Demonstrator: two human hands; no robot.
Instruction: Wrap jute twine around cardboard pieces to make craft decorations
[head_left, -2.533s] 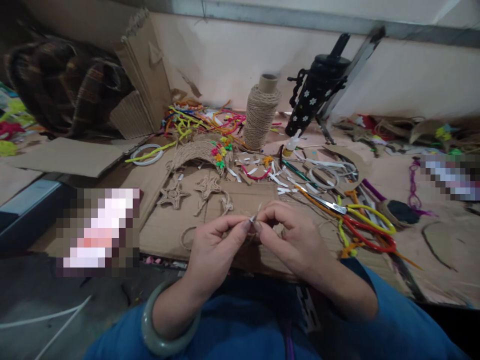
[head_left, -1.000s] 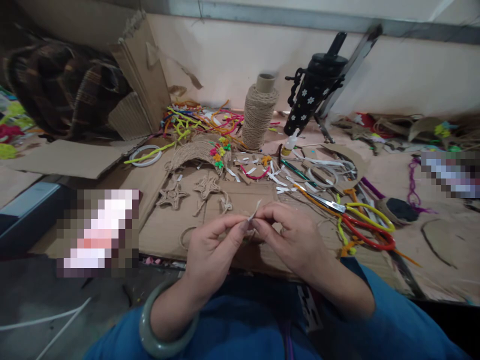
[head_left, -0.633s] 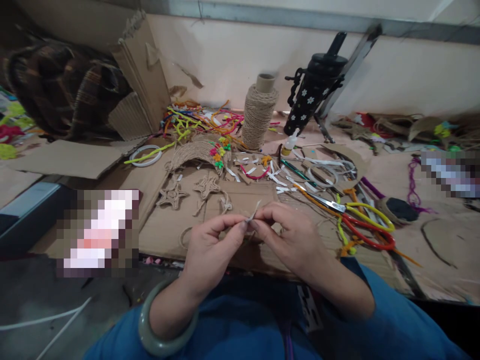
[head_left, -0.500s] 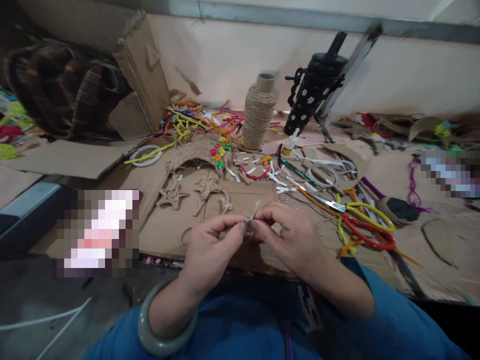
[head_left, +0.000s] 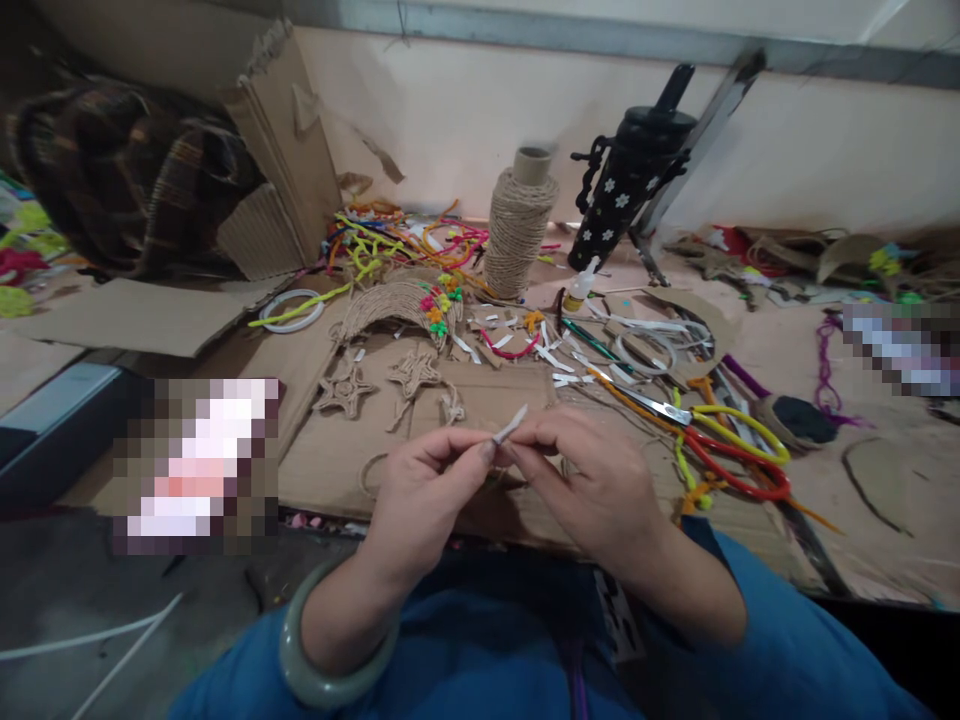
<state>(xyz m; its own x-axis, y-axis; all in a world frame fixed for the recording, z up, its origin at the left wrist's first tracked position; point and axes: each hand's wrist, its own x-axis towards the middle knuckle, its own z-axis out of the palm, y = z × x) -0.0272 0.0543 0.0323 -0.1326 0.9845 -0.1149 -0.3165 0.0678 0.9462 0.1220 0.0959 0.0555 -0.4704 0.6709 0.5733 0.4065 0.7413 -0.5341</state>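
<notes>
My left hand and my right hand meet fingertip to fingertip just above the near edge of a brown cardboard sheet. Both pinch a small white strip whose free end sticks up and to the right. A grey-green bangle rings my left wrist, and blue sleeves cover both arms. A thin loop of jute cord lies on the cardboard just left of my left hand.
Two jute stars and a jute crescent with coloured flowers lie beyond my hands. A twine spool, a black flowered bottle, a glue bottle, red-and-yellow scissors, white strips and coloured pipe cleaners crowd the bench.
My hands have stayed together in the same spot. The white strip's free end now tilts further right and stands out more clearly from my fingertips.
</notes>
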